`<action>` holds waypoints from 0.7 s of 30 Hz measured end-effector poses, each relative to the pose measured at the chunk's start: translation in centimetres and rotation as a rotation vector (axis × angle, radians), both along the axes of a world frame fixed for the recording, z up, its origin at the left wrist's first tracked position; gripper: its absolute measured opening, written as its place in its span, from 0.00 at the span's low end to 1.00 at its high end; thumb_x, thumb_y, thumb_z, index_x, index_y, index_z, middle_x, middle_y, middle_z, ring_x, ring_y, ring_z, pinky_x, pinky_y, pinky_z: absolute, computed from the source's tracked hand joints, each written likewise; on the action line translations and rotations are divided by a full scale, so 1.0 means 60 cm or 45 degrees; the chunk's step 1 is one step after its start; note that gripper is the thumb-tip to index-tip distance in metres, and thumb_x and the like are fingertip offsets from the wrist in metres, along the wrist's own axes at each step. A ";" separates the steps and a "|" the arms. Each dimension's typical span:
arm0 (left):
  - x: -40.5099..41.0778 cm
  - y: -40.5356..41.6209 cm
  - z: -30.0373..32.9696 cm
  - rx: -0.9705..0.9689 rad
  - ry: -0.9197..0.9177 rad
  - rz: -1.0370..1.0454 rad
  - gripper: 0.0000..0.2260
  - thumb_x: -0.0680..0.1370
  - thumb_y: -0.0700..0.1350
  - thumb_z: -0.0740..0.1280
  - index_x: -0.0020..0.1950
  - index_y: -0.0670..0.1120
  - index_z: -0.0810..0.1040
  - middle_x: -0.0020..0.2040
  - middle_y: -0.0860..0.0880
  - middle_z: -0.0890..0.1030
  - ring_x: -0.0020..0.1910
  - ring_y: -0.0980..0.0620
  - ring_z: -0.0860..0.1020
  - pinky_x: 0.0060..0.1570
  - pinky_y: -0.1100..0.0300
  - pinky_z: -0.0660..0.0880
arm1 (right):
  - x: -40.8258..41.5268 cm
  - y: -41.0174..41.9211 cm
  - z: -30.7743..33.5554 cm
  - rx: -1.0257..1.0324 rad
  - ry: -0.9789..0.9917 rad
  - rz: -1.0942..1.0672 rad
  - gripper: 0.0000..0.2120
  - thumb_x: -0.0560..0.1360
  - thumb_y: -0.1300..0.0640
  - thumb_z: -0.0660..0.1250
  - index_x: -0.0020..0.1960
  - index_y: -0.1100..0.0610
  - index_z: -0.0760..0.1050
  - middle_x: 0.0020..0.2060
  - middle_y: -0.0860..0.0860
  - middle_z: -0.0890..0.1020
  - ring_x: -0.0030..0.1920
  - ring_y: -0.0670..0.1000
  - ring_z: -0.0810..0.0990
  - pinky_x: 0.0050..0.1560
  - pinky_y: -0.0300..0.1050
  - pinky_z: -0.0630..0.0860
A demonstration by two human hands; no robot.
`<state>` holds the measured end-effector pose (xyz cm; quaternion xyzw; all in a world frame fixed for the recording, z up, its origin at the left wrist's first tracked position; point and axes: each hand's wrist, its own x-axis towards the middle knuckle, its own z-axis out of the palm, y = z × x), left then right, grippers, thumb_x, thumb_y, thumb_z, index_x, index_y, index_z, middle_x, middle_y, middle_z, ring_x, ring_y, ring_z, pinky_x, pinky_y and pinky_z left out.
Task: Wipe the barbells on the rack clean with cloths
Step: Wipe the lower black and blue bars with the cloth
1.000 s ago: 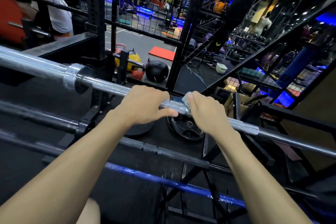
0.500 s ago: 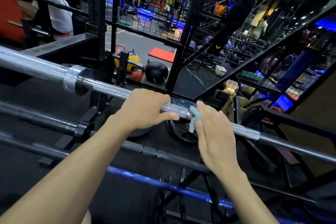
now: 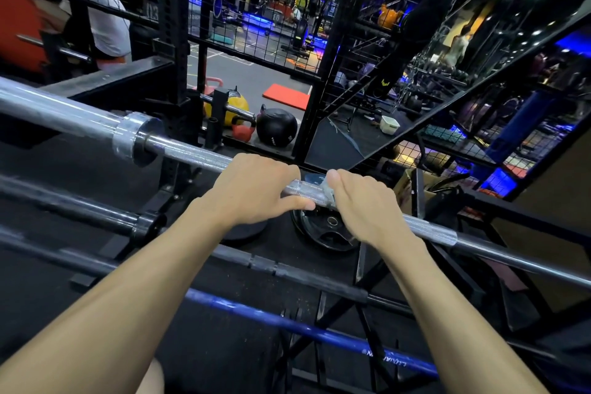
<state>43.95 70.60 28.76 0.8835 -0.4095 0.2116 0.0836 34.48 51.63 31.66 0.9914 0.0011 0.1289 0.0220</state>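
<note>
The left hand point(image 3: 256, 189) wraps around the shiny barbell point(image 3: 198, 155) in the middle of the frame. Just beside it, the right hand point(image 3: 361, 205) squeezes a pale cloth point(image 3: 328, 190) onto the same bar. More bars lie lower down.

Two bare forearms, sleeveless to the frame's edge, enter from six o'clock; left hand point(image 3: 252, 192) and right hand point(image 3: 364, 205) wear no gloves or jewellery.
</note>
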 end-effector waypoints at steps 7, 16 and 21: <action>-0.003 0.000 0.002 -0.025 0.031 -0.001 0.27 0.76 0.75 0.54 0.56 0.55 0.76 0.40 0.56 0.80 0.44 0.52 0.80 0.45 0.52 0.77 | -0.033 -0.005 -0.025 -0.103 -0.148 0.116 0.15 0.85 0.51 0.46 0.56 0.50 0.71 0.41 0.47 0.72 0.39 0.57 0.74 0.41 0.54 0.72; 0.000 0.001 0.004 -0.014 0.054 0.010 0.28 0.75 0.76 0.54 0.55 0.55 0.77 0.39 0.57 0.80 0.43 0.53 0.79 0.42 0.54 0.74 | -0.052 -0.007 -0.025 0.037 -0.140 0.236 0.18 0.86 0.50 0.48 0.69 0.50 0.72 0.49 0.45 0.77 0.46 0.54 0.75 0.47 0.53 0.70; -0.006 0.000 0.005 -0.026 0.045 0.003 0.27 0.76 0.75 0.55 0.56 0.55 0.77 0.40 0.57 0.80 0.43 0.53 0.80 0.43 0.54 0.75 | 0.005 0.019 0.003 -0.068 0.029 -0.112 0.08 0.83 0.59 0.53 0.46 0.50 0.61 0.36 0.47 0.64 0.41 0.59 0.69 0.41 0.51 0.66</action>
